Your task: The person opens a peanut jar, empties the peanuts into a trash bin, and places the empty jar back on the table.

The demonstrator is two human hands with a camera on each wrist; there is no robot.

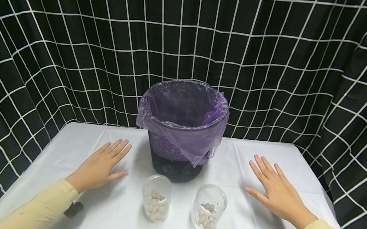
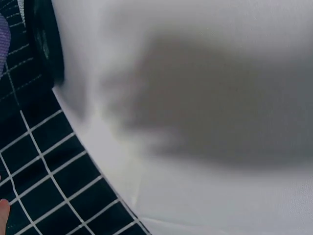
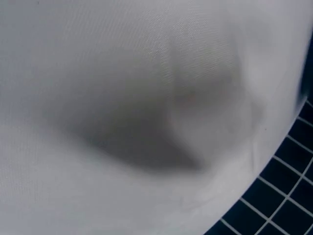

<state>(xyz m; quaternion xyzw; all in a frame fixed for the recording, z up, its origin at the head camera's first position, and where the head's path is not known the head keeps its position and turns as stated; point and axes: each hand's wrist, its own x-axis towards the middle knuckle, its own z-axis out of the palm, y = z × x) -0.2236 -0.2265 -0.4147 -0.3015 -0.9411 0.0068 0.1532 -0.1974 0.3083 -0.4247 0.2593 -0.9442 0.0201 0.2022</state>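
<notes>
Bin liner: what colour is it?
The bin liner is see-through purple; the head view shows it best.

Jars (image 1: 156, 202) at six o'clock look glossy plastic; bin (image 1: 176, 169), mesh; liner (image 1: 194, 140), crinkled shiny plastic; tablecloth (image 1: 114, 209) and twelve-o'clock curtain (image 1: 189, 39), matt cloth.

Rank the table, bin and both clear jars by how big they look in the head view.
1. Table
2. Bin
3. Left jar and right jar: too alike to rank
</notes>
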